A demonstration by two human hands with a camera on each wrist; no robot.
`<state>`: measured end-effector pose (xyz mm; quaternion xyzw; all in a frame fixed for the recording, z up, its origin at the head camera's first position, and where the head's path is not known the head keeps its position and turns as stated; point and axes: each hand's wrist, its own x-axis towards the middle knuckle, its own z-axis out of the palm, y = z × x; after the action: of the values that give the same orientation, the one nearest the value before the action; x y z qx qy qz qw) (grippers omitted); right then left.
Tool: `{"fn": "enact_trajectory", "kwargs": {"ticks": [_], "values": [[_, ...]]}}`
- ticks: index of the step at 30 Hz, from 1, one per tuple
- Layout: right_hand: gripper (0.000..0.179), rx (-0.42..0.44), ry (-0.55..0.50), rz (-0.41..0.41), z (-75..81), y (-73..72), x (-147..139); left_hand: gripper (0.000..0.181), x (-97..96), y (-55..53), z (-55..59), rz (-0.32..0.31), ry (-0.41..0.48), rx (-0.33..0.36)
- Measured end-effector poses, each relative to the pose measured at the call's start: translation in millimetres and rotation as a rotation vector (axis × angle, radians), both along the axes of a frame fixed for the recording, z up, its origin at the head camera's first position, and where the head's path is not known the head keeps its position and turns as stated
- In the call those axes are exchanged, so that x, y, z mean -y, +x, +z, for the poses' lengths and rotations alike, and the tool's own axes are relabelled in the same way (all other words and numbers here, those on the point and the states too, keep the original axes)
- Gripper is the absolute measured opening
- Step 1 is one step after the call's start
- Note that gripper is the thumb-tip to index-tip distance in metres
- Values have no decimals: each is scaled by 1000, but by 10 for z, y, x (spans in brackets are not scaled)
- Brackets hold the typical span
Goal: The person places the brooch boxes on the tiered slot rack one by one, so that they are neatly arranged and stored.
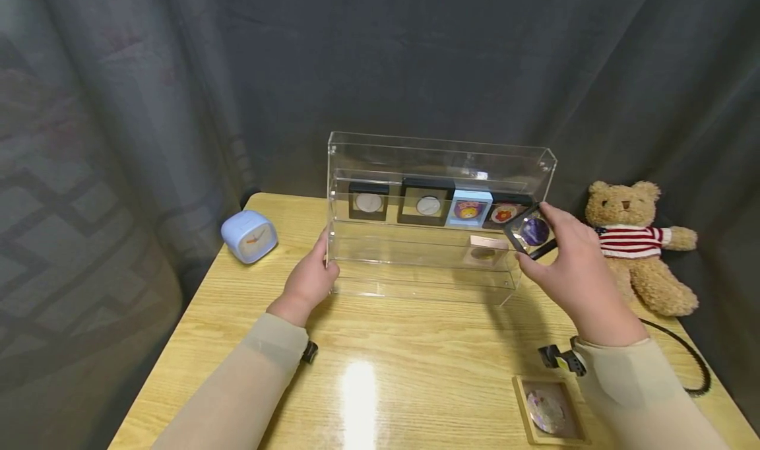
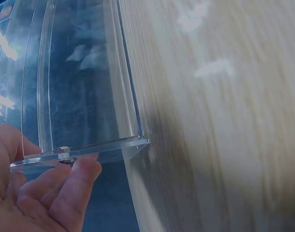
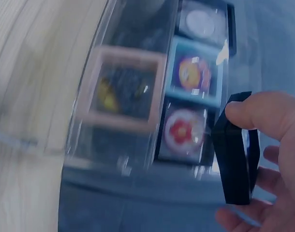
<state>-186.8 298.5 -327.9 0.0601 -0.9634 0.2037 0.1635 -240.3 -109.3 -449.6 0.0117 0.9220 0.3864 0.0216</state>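
A clear acrylic display rack (image 1: 404,272) stands on the table, and my left hand (image 1: 310,282) grips its left side panel, thumb in front. In the left wrist view, fingers curl round the panel's edge beside a small metal fastener (image 2: 65,153). My right hand (image 1: 572,265) holds a black square display frame (image 1: 515,233) with a dark purple disc in it, tilted at the rack's right end. On the upper shelf stand two black frames with pale discs, a light blue frame (image 3: 194,72) and a black frame with a red flower (image 3: 184,133). A pink frame (image 3: 123,126) stands on the shelf below.
A wooden frame (image 1: 521,407) with a shiny disc lies at the table's front right. A blue alarm clock (image 1: 249,237) stands at the left. The teddy bear (image 1: 626,239) sits at the right, near a black cable (image 1: 695,351). Dark curtains hang behind the table.
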Motion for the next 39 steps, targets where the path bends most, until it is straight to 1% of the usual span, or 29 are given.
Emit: {"fn": "enact_trajectory", "kwargs": {"ticks": [5,7,12,16,20,24,30,33,35,39], "values": [[93,4,16,101,32,-94,276,81,1,-3,-5,3,-4,11],[93,-18,26,148,16,-140,370,81,0,-2,-5,6,-3,13],[90,-130,74,281,-86,-290,587,80,-2,3,-9,11,-6,7],[89,-210,104,344,-205,-392,733,80,-3,11,-16,16,-5,13],[92,-310,99,366,-341,-467,816,80,-6,17,-17,21,-12,13],[91,-418,97,374,-450,-520,819,80,-13,17,-3,19,-13,2],[83,-518,80,412,-540,-575,773,79,-18,28,11,17,-8,-7],[68,-541,67,436,-523,-593,764,79,-13,30,8,19,-6,-8],[57,-541,53,436,-486,-598,758,79,-10,30,6,17,-1,-6],[37,-517,21,396,-421,-596,746,79,-10,32,6,17,2,-2]]}}
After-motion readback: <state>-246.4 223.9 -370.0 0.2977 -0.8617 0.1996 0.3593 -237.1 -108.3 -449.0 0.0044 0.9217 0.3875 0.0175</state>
